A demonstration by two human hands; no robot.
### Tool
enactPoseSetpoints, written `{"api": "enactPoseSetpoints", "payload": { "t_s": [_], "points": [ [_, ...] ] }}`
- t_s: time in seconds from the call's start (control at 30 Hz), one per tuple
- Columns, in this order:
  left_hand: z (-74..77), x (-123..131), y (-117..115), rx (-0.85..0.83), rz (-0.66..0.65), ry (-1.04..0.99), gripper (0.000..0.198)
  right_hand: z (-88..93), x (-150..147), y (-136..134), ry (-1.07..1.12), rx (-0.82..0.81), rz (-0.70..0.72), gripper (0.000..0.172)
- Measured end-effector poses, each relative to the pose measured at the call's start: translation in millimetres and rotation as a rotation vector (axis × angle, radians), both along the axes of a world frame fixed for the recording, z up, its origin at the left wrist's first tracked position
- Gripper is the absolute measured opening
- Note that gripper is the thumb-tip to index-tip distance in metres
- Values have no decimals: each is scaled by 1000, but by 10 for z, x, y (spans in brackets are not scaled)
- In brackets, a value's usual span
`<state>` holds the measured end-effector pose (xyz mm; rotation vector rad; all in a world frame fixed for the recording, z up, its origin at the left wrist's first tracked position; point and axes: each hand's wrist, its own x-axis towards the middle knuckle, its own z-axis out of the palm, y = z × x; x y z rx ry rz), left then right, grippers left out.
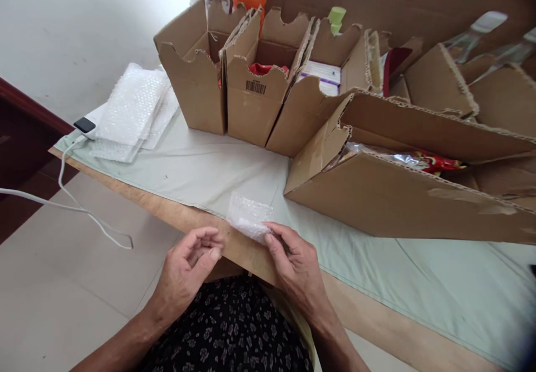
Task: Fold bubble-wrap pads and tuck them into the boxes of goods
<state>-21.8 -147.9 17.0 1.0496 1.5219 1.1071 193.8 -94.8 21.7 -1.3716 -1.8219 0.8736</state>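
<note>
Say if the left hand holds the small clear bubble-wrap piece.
No: the left hand is apart; only the right hand touches the wrap.

light: soft, even | shadows: faint | edges: blurred, bent at right

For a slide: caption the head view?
Right hand pinches a small bubble-wrap piece at the table edge, left hand curled beside it, cardboard boxes behind.

The left hand (186,268) and the right hand (293,268) are bare, and so are the forearms (125,338) down to the picture's edge. Between them shows a black garment (226,333) printed with small pale grey flowers.
</note>
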Motion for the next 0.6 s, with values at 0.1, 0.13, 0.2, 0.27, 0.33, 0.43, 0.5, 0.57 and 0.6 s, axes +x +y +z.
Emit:
{"api": "enactPoseSetpoints", "payload": {
  "t_s": [0.1,0.13,0.2,0.27,0.33,0.43,0.5,0.57,0.6],
  "points": [
    [13,171,66,-100,-82,-377,54,63,-32,-59,147,-196,-2,24],
    [14,228,98,-109,-98,-462,56,83,-42,-87,188,-243,24,25],
    [7,320,148,-131,-86,-548,52,116,-27,-150,223,-289,75,25],
    [2,369,170,-149,-57,-498,44,145,61,-210,190,-220,49,22],
    [18,390,178,-113,-106,-325,32,189,217,-261,130,-87,-16,28],
    [110,454,190,91,-297,-18,14,307,474,-322,66,-25,13,71],
    [194,551,204,271,-435,89,11,402,585,-343,29,-69,92,90],
    [257,672,222,393,-547,128,13,482,638,-344,14,-99,151,65],
    [274,729,230,410,-579,143,13,510,655,-340,18,-99,165,41]
  ]
}}
